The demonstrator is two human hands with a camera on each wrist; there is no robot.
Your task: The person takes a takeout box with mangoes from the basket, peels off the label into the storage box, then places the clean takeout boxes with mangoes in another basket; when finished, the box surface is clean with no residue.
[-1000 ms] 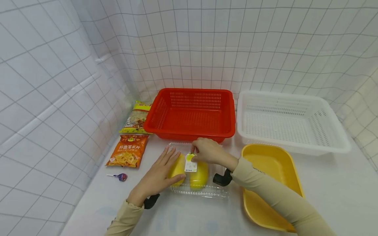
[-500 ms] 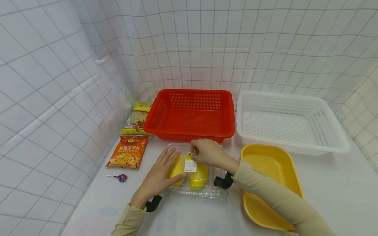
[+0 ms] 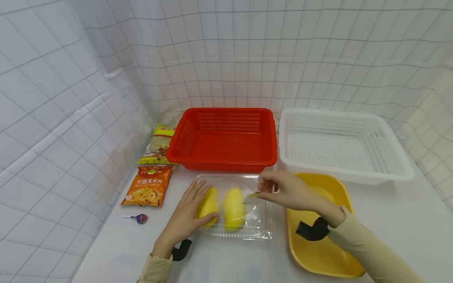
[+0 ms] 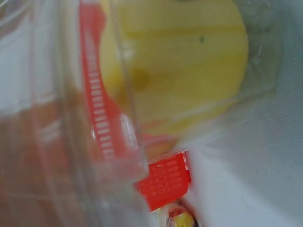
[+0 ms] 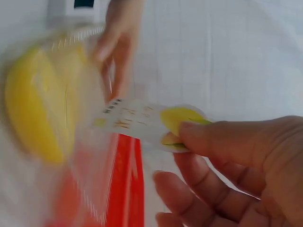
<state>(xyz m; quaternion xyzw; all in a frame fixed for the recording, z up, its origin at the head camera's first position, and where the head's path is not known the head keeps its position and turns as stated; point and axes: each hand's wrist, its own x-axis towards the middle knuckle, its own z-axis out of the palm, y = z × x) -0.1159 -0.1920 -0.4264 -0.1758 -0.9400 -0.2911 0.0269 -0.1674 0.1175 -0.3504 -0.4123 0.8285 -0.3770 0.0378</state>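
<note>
A clear plastic clamshell box point(image 3: 260, 222) lies on the white table with two yellow oblong fruits point(image 3: 234, 208) inside. My left hand point(image 3: 185, 216) rests on its left side, fingers extended over one fruit. To the right of the fruits, my right hand point(image 3: 293, 192) pinches a white label sticker point(image 5: 135, 118) between thumb and index finger. Yellow fruit pictures and print mark the sticker, which is off the lid and held above the box. The left wrist view looks closely through the blurred clear plastic at a fruit point(image 4: 175, 66).
Behind the box stand a red basket point(image 3: 221, 163) and a white basket point(image 3: 354, 173). A yellow tray point(image 3: 301, 251) lies under the right forearm. At left are an orange snack bag point(image 3: 148, 186), a yellow-edged food packet point(image 3: 157, 147) and a lollipop point(image 3: 140, 218).
My right hand has pulled the label sticker off the box lid and moved right with it. The left hand keeps resting on the box.
</note>
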